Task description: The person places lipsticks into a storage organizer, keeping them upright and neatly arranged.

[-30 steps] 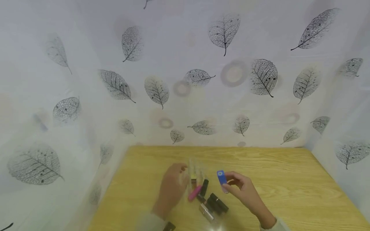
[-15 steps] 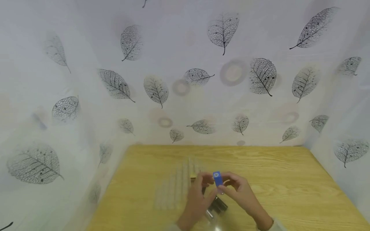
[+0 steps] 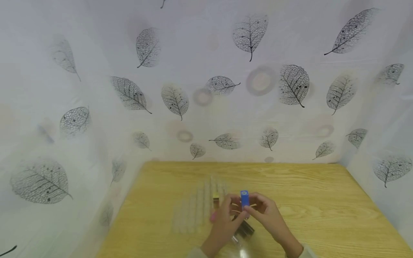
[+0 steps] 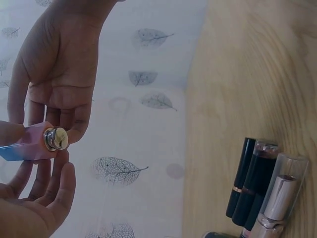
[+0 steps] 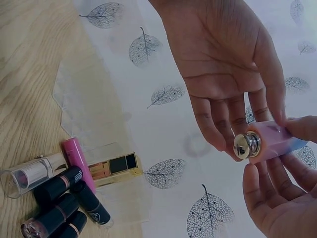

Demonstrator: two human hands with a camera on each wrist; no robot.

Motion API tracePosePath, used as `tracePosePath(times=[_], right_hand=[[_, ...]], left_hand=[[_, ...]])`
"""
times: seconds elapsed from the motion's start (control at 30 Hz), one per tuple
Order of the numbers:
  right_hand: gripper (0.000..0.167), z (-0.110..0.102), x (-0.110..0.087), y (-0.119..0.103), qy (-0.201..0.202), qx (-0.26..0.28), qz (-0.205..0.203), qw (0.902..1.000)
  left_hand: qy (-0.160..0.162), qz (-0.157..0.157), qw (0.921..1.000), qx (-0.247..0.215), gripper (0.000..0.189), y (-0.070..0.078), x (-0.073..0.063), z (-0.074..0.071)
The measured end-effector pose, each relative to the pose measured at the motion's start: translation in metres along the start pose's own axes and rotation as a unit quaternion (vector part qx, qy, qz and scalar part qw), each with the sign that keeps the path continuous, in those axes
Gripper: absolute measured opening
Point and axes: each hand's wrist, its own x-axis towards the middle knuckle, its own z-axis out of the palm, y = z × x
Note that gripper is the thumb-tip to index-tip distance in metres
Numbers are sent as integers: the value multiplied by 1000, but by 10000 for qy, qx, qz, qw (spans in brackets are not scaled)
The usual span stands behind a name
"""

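A square lipstick [image 3: 244, 199], blue at the top and fading to pink, is held upright between both hands over the table. Its round metallic end [image 4: 56, 139] faces down in the head view. My right hand [image 3: 267, 211] pinches it between thumb and fingers. From the other side my left hand [image 3: 224, 218] grips it too, thumb and fingertips on the tube. Below the hands lie several black lipsticks [image 5: 59, 186] and a clear-capped lipstick [image 4: 280, 198]. A pink tube [image 5: 78, 163] lies beside them, partly hidden by my left hand in the head view.
A clear stepped organizer [image 3: 193, 211] stands left of the hands, with a gold-and-black lipstick [image 5: 116, 166] in it. The wooden table [image 3: 322, 208] ends at a leaf-printed curtain [image 3: 200, 122] on the back and sides.
My left hand has come from the organizer to the right and taken hold of the lipstick. The lipstick, tilted before, now stands more upright. My right hand has stayed nearly in place.
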Motion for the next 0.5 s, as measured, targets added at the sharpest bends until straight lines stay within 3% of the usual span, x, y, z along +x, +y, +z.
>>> tracePosePath(times=[0.17,0.37,0.5], right_hand=[[30,1,0,0,63,-69,54,9999],[32,1,-2,-2,27,-69,99,9999],[38,-1,-1,0,-198,178,-243,9993]], left_hand=[[44,-282,9995,155,35,0,-1,-1],[6,-25,9998,219,26,1,0,-4],[-44,6,9998,186,25,2,0,-6]])
